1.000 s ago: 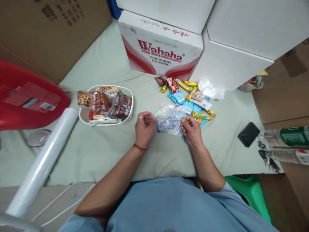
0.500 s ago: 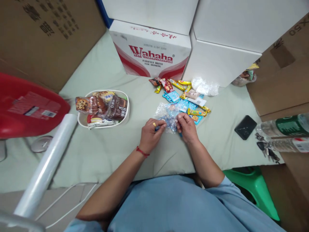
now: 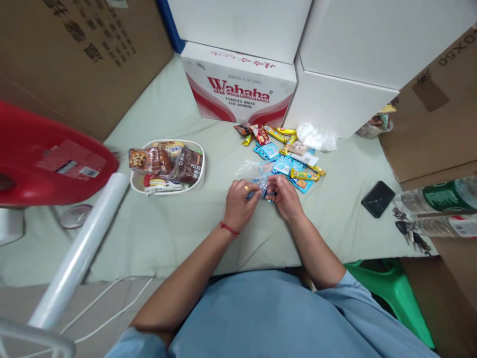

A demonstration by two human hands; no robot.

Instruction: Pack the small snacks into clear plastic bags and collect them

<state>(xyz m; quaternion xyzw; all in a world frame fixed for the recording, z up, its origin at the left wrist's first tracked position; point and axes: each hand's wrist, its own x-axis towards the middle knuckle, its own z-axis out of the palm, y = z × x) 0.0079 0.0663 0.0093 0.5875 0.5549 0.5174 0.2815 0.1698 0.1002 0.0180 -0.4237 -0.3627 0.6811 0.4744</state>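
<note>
A crinkled clear plastic bag with blue print (image 3: 258, 172) lies between my hands on the cloth-covered table. My left hand (image 3: 241, 201), with a ring and a red wrist cord, pinches the bag's near left side. On the other side my right hand (image 3: 286, 196) has its fingers curled on the bag's near right edge. Small blue bits show between the fingertips, too small to name. Just beyond lie blue snack packets (image 3: 283, 164), a yellow wrapped snack bar (image 3: 304, 175) and a red packet (image 3: 260, 134). To the left, a white basket (image 3: 203, 181) holds several wrapped snacks.
A Wahaha water carton (image 3: 238, 94) and white boxes (image 3: 346, 99) stand at the back. A black phone (image 3: 377, 199), keys (image 3: 412, 232) and plastic bottles (image 3: 439, 195) lie at right. A red jug (image 3: 52, 164) and a plastic film roll (image 3: 80, 248) are at left.
My hands have drawn slightly closer together on the bag, and the right fingers have shifted toward its near edge. The bag looks lower and flatter. The view has shifted slightly.
</note>
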